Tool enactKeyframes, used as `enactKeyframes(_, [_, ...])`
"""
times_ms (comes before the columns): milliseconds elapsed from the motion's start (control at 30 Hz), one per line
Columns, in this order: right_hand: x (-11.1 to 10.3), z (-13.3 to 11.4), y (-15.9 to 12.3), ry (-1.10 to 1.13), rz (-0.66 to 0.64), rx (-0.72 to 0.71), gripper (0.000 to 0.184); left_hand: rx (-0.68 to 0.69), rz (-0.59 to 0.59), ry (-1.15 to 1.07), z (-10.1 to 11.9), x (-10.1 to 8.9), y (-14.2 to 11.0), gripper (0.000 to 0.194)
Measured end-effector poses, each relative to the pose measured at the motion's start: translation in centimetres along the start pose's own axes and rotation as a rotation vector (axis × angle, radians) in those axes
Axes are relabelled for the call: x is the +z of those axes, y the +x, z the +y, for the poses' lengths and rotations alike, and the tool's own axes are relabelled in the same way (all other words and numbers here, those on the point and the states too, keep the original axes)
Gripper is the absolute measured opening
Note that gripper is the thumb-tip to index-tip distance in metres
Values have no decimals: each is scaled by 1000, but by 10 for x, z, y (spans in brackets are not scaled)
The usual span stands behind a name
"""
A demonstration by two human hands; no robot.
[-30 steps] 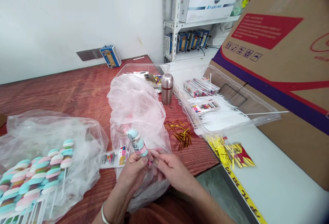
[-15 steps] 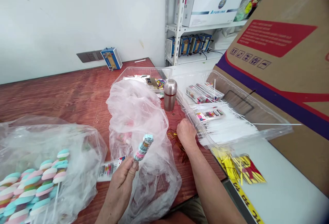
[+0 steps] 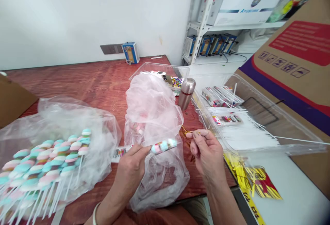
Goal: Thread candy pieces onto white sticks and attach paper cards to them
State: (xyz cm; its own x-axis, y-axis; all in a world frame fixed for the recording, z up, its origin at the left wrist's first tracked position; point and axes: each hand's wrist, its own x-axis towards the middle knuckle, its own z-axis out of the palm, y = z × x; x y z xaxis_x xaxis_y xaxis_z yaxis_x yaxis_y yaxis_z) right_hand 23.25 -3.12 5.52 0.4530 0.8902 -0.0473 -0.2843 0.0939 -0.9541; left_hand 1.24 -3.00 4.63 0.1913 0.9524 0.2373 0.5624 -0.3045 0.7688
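My left hand (image 3: pixel 131 164) is closed around the lower end of a wrapped marshmallow skewer (image 3: pixel 164 146), which tilts to the right in front of me. Its candy is pale blue, pink and white under a printed clear sleeve. My right hand (image 3: pixel 208 151), thumb and forefinger pinched together, has a thin gold twist tie (image 3: pixel 184 132) at its fingertips. Other gold strips on the tabletop are partly hidden behind this hand. Between my hands lies a crumpled clear plastic bag (image 3: pixel 154 104), with something pink inside it.
Several marshmallow skewers (image 3: pixel 48 163) lie on a plastic bag to the left. A steel flask (image 3: pixel 186 94) stands behind my right hand. On the right, a clear bin (image 3: pixel 247 149) holds white sticks and printed packs, near yellow twist ties (image 3: pixel 263 182) and a large carton (image 3: pixel 296 56).
My right hand has lifted off the tabletop with a gold twist tie and turned toward the skewer. The skewer has swung from upright to nearly level. The view has shifted left.
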Motion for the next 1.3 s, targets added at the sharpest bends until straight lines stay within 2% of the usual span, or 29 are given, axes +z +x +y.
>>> enactKeyframes(67, [13,-6,-20,175,-71,81,22,-54,47,-130,9,7,0,24])
enactKeyframes(167, [32,-2,-43,256,-146,159,23,-88,160,-273,19,18,1,18])
enactKeyframes(233, [42,7,-52,268,-170,167,23,4,204,-176,22,22,2,20])
enactKeyframes(367, [52,21,-59,265,-168,147,20,260,196,178,22,23,0,25])
enactKeyframes(433, [53,24,-60,253,-167,135,19,298,196,232,22,21,0,23])
enactKeyframes(500, [52,27,-61,235,-167,120,19,284,208,188,24,19,1,23])
enactKeyframes(567, [51,32,-61,203,-155,104,18,188,219,49,26,18,3,21])
enactKeyframes(600, [51,35,-60,175,-151,93,18,97,209,-65,28,19,4,18])
enactKeyframes(700, [49,45,-56,59,-150,35,18,-261,120,-593,30,23,10,9])
enactKeyframes(767, [47,48,-51,-38,-170,-26,16,-447,59,-975,30,28,13,17])
enactKeyframes(833, [46,47,-47,-137,-200,-89,14,-543,10,-1231,30,33,15,27])
enactKeyframes(900, [45,43,-45,-218,-240,-139,12,-585,-37,-1327,30,36,15,33])
enactKeyframes(967, [44,38,-44,-298,-257,-183,9,-579,-66,-1255,28,38,12,32])
enactKeyframes(1033, [43,35,-44,-384,-228,-227,8,-478,-64,-989,22,39,8,27])
enactKeyframes(1133, [44,34,-42,-476,-164,-255,9,-64,27,-372,6,39,4,23])
enactKeyframes(1200, [45,34,-42,-476,-153,-242,9,188,110,-106,-4,39,4,25])
enactKeyframes(1233, [45,34,-42,-461,-155,-228,8,269,146,-21,-7,39,4,27])
enactKeyframes(1300, [47,35,-43,-384,-175,-163,7,320,189,63,-8,39,5,28])
